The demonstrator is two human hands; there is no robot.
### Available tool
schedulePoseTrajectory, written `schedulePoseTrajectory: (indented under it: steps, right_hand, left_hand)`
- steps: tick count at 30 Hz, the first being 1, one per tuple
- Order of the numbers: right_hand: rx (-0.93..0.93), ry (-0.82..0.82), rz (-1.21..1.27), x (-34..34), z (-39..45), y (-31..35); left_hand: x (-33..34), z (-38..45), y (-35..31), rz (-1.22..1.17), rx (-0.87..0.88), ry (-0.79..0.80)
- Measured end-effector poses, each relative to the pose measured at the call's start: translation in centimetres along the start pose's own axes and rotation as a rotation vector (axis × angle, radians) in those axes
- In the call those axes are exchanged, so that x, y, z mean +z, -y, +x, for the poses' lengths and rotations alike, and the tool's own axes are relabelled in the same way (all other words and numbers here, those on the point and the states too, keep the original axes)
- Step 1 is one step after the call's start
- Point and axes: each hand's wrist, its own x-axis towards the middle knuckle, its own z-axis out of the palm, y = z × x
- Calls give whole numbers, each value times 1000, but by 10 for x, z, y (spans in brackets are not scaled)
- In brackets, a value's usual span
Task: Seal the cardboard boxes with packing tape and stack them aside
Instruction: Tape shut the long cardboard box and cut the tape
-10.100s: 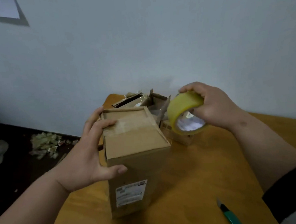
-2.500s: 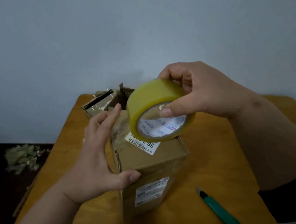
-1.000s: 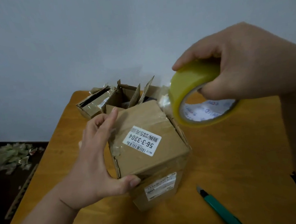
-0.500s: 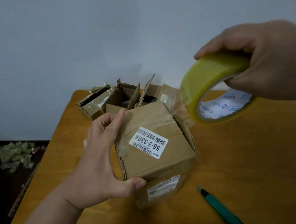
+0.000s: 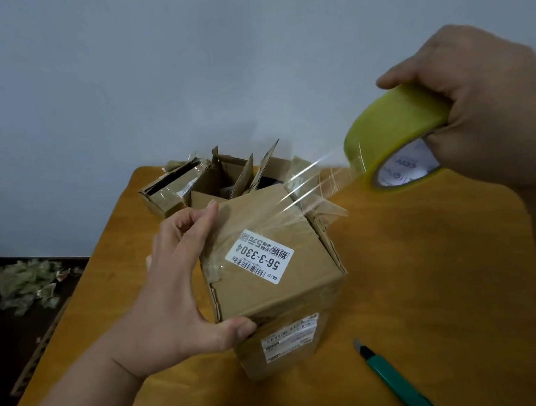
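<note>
Tape stretched over the box

Our left hand [image 5: 170, 295] grips the cardboard box [image 5: 274, 278] standing mid-worktop [image 5: 434, 284]. Our right hand [image 5: 487, 103] grasps the tape roll [image 5: 395, 136] up beside the box, clear tape [image 5: 305, 189] stretched onto its top. Behind the box, opened boxes [image 5: 211, 182]; near it, a green cutter [image 5: 398, 381].

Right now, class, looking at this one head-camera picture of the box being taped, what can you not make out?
- Far side of the cardboard box: faces away, head view.
- Small print on its front label: blurred.
- Utility knife: handle end cut off by the bottom edge.
- Contents of the open boxes behind: hidden by flaps.
- Tape roll core print: partly covered by the right hand.
</note>
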Motion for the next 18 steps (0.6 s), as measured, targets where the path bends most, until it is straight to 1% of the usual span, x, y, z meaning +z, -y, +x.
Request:
schedulePoseTrajectory:
  steps: [3, 6, 8, 10, 13, 15, 16, 18]
  right_hand:
    - [22, -53, 1, 7, -4, -4]
    - [21, -53, 0, 11, -6, -6]
    - [60, -47, 56, 14, -9, -6]
    - [142, -49, 163, 21, -12, -3]
    - [343, -61, 381, 35, -15, 5]
    - [424, -103, 481, 39, -15, 9]
    - [431, -131, 501, 39, -14, 10]
    - [388, -184, 507, 34, -10, 12]
  left_hand:
    - [2, 0, -2, 8, 1, 4]
    - [2, -2, -2, 15, -8, 11]
    - [1, -3, -2, 8, -20, 17]
    - [2, -4, -3, 0, -27, 16]
    - [2, -6, -4, 15, -41, 13]
    - [0, -7, -6, 73, -51, 38]
    - [-1, -7, -7, 122, -43, 61]
    - [-3, -8, -9, 257, -13, 96]
